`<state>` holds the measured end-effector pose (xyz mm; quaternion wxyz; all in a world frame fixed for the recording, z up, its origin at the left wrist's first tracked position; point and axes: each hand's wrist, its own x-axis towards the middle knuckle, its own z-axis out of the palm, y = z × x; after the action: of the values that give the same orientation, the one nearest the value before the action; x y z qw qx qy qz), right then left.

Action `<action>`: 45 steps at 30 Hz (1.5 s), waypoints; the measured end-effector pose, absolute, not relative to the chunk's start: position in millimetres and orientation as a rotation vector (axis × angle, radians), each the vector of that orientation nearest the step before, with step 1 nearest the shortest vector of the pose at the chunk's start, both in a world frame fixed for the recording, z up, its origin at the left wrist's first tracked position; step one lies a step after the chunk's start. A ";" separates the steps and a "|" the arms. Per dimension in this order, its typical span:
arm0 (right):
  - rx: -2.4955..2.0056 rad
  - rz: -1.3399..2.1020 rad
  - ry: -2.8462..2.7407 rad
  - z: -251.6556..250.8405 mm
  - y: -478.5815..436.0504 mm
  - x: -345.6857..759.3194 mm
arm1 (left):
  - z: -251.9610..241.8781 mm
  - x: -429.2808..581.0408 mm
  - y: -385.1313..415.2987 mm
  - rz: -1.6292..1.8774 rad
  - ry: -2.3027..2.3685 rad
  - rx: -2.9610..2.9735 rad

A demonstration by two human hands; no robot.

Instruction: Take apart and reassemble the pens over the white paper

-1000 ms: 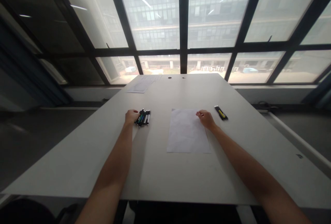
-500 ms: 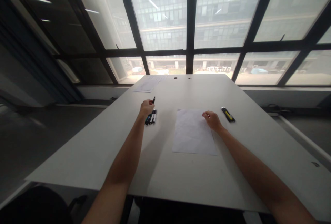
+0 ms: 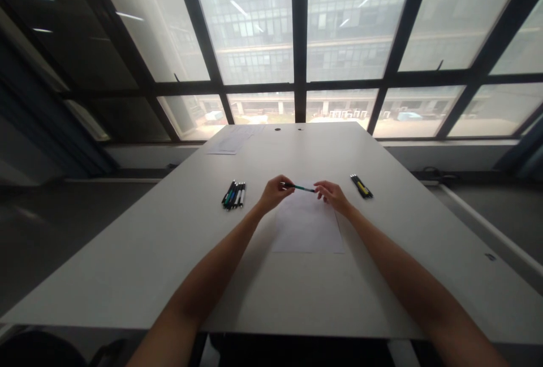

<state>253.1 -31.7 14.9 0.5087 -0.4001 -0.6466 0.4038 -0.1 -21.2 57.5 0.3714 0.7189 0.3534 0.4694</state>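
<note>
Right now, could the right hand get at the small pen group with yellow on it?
Probably yes: nothing visible stands between the right hand and the small pen group to its right, though that hand is at one end of the held pen.

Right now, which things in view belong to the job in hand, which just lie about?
In the job:
slim black-green pen, between left hand and right hand
white rectangular paper sheet, below
likely: slim black and white pens, left; slim black and yellow pens, right

Apparently lying about:
pale flat papers, far left

The tabletop [image 3: 305, 152] lies free straight beyond the paper [image 3: 307, 225], 2 pen groups [image 3: 234, 195] obstructing its flanks.
</note>
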 end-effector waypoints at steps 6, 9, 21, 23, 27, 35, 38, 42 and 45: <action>-0.925 1.115 -1.510 19.1 -35.2 248.7 | 29.6 12.8 -26.1 1.275 0.971 1.859; -0.934 1.064 -1.440 19.8 -33.4 247.7 | 24.2 11.8 -24.8 1.253 1.007 1.902; -0.934 1.023 -1.340 14.2 -28.5 251.9 | 16.6 4.0 -13.0 1.336 1.174 1.831; -0.961 1.012 -1.343 13.4 -28.0 252.9 | 15.8 3.5 -12.4 1.330 1.194 1.803; -0.994 0.964 -1.341 12.2 -26.5 256.6 | 12.3 2.2 -9.0 1.319 1.183 1.767; -0.992 0.974 -1.305 8.5 -25.7 259.4 | 10.2 0.5 -4.1 1.377 1.158 1.722; -1.015 0.967 -1.289 6.1 -23.9 258.7 | 9.9 -0.4 -3.3 1.409 1.190 1.730; -1.021 0.943 -1.264 5.3 -22.3 259.3 | 9.8 -1.2 -3.5 1.403 1.239 1.755; -1.009 0.941 -1.271 5.7 -22.7 260.3 | 10.9 -0.4 -4.8 1.386 1.232 1.730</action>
<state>260.3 -22.7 5.7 0.5915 -0.4337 -0.5461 0.4046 -0.4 -4.8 10.9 0.2982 0.6510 0.4637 0.5217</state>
